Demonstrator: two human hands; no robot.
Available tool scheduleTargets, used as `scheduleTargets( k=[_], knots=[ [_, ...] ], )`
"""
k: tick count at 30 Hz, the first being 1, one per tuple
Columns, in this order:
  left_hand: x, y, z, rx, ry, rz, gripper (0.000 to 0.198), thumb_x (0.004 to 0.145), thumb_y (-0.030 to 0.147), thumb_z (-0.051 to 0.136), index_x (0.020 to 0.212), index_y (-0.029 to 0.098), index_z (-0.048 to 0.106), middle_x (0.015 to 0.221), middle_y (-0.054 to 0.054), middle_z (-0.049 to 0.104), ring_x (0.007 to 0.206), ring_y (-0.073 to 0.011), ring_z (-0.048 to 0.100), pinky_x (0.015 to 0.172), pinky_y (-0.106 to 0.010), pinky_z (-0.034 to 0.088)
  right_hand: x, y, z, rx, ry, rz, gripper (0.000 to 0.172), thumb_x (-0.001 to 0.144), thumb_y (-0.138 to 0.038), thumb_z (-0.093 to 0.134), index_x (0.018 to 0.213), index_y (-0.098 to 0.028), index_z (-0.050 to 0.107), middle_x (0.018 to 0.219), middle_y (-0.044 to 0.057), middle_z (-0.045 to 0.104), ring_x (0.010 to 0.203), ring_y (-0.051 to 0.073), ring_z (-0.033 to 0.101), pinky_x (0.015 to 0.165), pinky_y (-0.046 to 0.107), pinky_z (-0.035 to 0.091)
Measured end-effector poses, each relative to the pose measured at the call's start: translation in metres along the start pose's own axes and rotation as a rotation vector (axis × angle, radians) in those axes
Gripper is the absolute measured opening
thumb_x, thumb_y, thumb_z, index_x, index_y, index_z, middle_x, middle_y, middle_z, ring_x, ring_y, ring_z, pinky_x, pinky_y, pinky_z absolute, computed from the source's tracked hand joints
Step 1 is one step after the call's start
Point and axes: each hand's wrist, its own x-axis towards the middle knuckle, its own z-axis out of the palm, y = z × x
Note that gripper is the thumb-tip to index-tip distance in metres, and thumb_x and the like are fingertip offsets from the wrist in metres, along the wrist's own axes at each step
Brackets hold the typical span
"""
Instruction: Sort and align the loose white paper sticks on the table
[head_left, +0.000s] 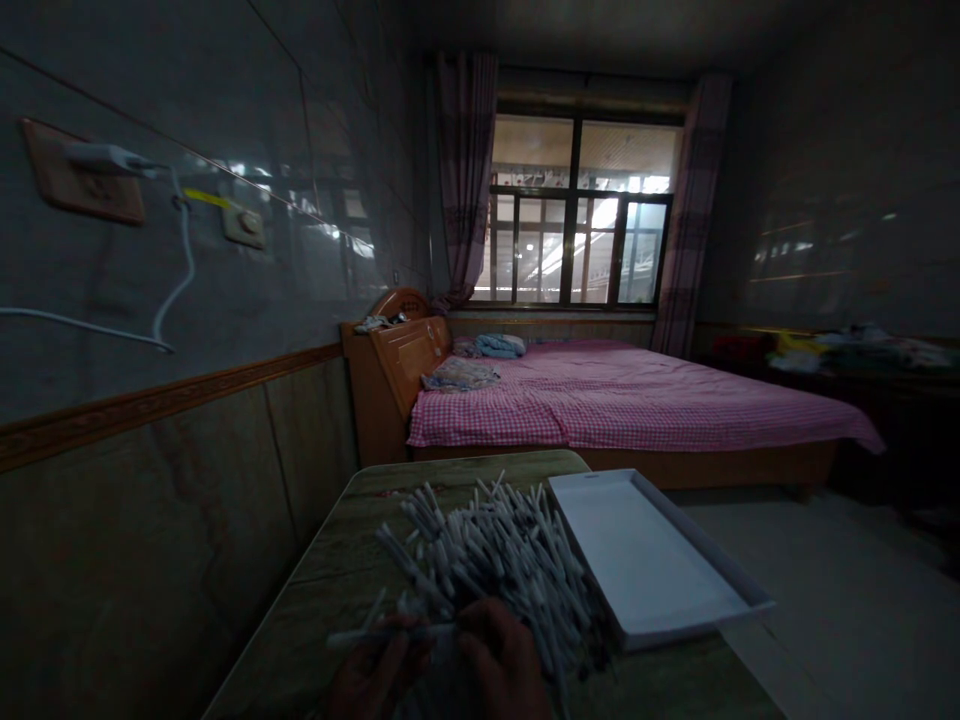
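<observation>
A big heap of slim white pen-like tubes, some with dark ends, lies on a small table. In front of the heap, my left hand pinches one pale pen-like tube, held roughly level with its left end sticking out past the fingers. My right hand is closed at the right end of this tube, its thumb and fingers pressed together there. Dim light hides the details of the fingertips. To the right of the heap lies a shallow white tray, its far corner beside the tubes.
Beyond the table stands a bed with a pink checked sheet and a wooden headboard. A tiled wall runs close along the left, with a charger and white cable. Pale floor shows at right.
</observation>
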Motion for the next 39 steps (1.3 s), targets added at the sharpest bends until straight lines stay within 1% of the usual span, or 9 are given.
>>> scheduleTargets(
  k=[2,7,10,12,18,21,24,28,39],
  knots=[
    [-0.001,0.000,0.001,-0.010,-0.006,0.006,0.055,0.037,0.053,0.100,0.076,0.020,0.080,0.083,-0.007,0.084,0.080,-0.0293,0.081,0.074,-0.036,0.067,0.002,0.003,0.000,-0.005,0.021,0.032,0.024,0.086,-0.036,0.061,0.100,-0.020,0.072,0.091,0.004,0.072,0.088,0.023,0.067,0.078,0.028,0.048],
    [-0.001,0.001,0.004,-0.017,0.010,0.009,0.057,0.033,0.052,0.101,0.074,0.019,0.079,0.079,-0.007,0.083,0.075,-0.0279,0.080,0.069,-0.033,0.067,0.006,0.011,-0.002,-0.120,-0.010,0.075,0.035,0.095,-0.042,0.053,0.072,-0.020,0.066,0.069,0.000,0.063,0.072,0.019,0.062,0.066,0.026,0.043],
    [0.000,0.001,0.004,-0.017,0.019,0.000,0.057,0.032,0.051,0.101,0.074,0.018,0.079,0.079,-0.007,0.084,0.076,-0.0284,0.080,0.070,-0.033,0.067,0.004,0.010,-0.004,-0.046,-0.041,0.012,0.021,0.089,-0.032,0.058,0.094,-0.018,0.074,0.088,0.004,0.072,0.088,0.022,0.067,0.078,0.028,0.048],
    [0.001,0.000,0.006,-0.023,0.041,0.006,0.057,0.031,0.052,0.101,0.072,0.018,0.079,0.076,-0.007,0.083,0.073,-0.0285,0.080,0.067,-0.034,0.067,0.003,0.010,-0.004,0.009,-0.033,-0.006,0.028,0.087,-0.029,0.059,0.109,-0.018,0.073,0.102,0.007,0.074,0.098,0.024,0.068,0.085,0.030,0.049],
    [0.001,-0.007,0.011,-0.018,0.061,0.100,0.053,0.034,0.051,0.101,0.070,0.019,0.079,0.071,-0.003,0.082,0.063,-0.0238,0.078,0.061,-0.030,0.066,0.005,0.015,-0.002,-0.114,0.004,0.038,0.025,0.093,-0.035,0.055,0.079,-0.019,0.068,0.075,0.002,0.066,0.076,0.021,0.063,0.069,0.027,0.045],
    [0.002,-0.008,0.009,-0.014,0.038,0.069,0.055,0.032,0.051,0.102,0.070,0.018,0.079,0.072,-0.006,0.083,0.065,-0.0255,0.079,0.062,-0.031,0.066,0.006,0.012,-0.004,-0.023,-0.048,-0.005,0.015,0.087,-0.028,0.058,0.090,-0.018,0.069,0.083,0.002,0.068,0.081,0.021,0.064,0.073,0.027,0.046],
    [0.004,-0.008,0.005,-0.020,0.029,0.060,0.055,0.036,0.052,0.101,0.074,0.018,0.080,0.077,-0.008,0.084,0.070,-0.0261,0.080,0.065,-0.031,0.067,0.008,0.008,-0.005,0.038,-0.045,0.051,0.024,0.088,-0.030,0.058,0.105,-0.018,0.070,0.092,0.004,0.070,0.087,0.022,0.065,0.076,0.028,0.047],
    [0.004,-0.007,0.004,-0.012,0.027,0.047,0.055,0.034,0.051,0.101,0.071,0.018,0.079,0.077,-0.007,0.083,0.071,-0.0274,0.080,0.065,-0.033,0.067,0.010,0.013,0.000,-0.109,0.001,0.138,0.030,0.092,-0.039,0.052,0.073,-0.019,0.063,0.069,0.000,0.059,0.073,0.020,0.060,0.063,0.026,0.041],
    [-0.001,-0.004,0.013,-0.069,0.124,-0.011,0.054,0.026,0.045,0.102,0.067,0.020,0.078,0.069,-0.005,0.082,0.063,-0.0256,0.078,0.058,-0.031,0.065,0.002,0.012,-0.013,-0.319,-0.048,-0.285,0.024,0.093,-0.017,0.054,0.105,-0.022,0.075,0.095,0.007,0.077,0.091,0.020,0.074,0.080,0.024,0.052]
  ],
)
